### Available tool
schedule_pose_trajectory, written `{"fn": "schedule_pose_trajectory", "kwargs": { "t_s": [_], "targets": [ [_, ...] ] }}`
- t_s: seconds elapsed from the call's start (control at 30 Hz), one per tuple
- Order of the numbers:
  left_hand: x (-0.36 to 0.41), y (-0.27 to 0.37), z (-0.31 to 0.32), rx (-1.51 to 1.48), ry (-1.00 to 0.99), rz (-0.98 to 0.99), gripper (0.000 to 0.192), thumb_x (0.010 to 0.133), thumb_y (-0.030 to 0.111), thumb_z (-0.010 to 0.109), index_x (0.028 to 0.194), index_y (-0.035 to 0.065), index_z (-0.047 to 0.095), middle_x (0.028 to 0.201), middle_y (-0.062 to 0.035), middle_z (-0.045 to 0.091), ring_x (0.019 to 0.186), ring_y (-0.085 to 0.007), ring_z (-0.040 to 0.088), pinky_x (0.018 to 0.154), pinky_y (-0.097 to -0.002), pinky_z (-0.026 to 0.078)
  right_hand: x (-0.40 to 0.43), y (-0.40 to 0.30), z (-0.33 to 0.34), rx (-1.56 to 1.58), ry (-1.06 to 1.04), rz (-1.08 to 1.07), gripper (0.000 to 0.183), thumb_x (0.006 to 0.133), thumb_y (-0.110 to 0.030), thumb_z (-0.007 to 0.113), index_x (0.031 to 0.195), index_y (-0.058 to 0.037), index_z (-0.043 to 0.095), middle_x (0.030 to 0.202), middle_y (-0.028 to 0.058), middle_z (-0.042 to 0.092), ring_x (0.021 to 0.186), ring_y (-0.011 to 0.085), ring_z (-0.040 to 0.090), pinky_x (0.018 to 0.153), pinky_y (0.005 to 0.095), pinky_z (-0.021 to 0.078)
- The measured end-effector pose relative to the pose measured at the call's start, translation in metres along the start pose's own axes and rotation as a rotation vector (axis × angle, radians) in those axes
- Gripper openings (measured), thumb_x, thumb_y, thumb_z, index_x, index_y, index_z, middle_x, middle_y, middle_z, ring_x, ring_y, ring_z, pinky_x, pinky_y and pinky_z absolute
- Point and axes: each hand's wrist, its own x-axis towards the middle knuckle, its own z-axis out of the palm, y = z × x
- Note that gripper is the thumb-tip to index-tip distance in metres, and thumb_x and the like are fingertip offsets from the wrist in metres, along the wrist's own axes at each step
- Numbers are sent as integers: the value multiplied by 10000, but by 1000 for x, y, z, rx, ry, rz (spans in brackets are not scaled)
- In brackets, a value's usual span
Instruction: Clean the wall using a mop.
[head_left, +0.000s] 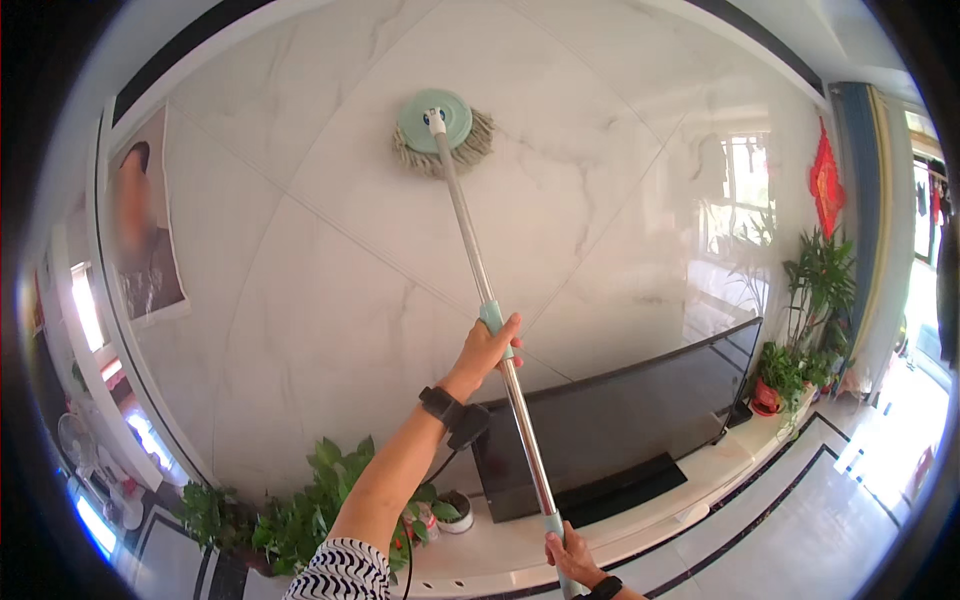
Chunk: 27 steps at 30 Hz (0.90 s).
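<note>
A mop with a round green plastic head and grey string fringe rests against a glossy marble-patterned wall, in its upper middle. Its metal pole runs down towards me. My left hand is closed around the green collar at the middle of the pole; a black strap with a device is on that wrist. Lower down, near the bottom edge, my right hand grips the green lower part of the pole, with a black band on the wrist. The fringe is partly hidden behind the round plate.
Below the wall, a flat-screen television stands on a pale ledge. Leafy potted plants are at the lower left, others at the right. A poster hangs left, a red ornament right, beside a blue curtain.
</note>
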Motion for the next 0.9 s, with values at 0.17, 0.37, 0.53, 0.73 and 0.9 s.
{"fn": "schedule_pose_trajectory", "kwargs": {
  "t_s": [0.17,0.37,0.53,0.73,0.9],
  "targets": [
    [30,4,-34,508,105,322,733,840,503,596,1215,-65,324,1010,-179,538,908,-297,603,746,-411,508,36,-16,29,-94,50,-53,391,936,-430,450,889,-44,407,608,37,538,542,115,556,516,271,458],
    [56,63,-50,1098,375,842,770,892,380,540,1410,-44,160,1394,-316,207,1321,-429,225,1034,-482,283,82,-90,36,-79,47,-125,341,947,-366,465,892,-35,408,611,67,568,535,146,575,501,300,468],
    [100,116,-78,1328,424,996,608,923,317,488,1354,-64,294,1436,-283,197,1321,-419,245,1041,-473,288,116,-153,40,-22,37,-204,384,947,-403,463,874,-31,402,599,43,538,517,124,559,486,278,467],
    [148,165,-87,1441,481,1146,559,908,303,489,1305,-72,370,1432,-214,271,1320,-359,282,1032,-448,320,140,-200,37,-18,94,-258,389,946,-404,465,904,-19,429,604,39,527,507,109,548,469,266,464],
    [174,189,-86,1432,417,1051,621,889,358,496,1298,-90,367,1434,-213,267,1342,-354,245,1035,-435,336,151,-222,25,-29,141,-300,420,946,-432,451,908,-14,439,594,37,518,497,104,537,461,261,459]
  ]
}}
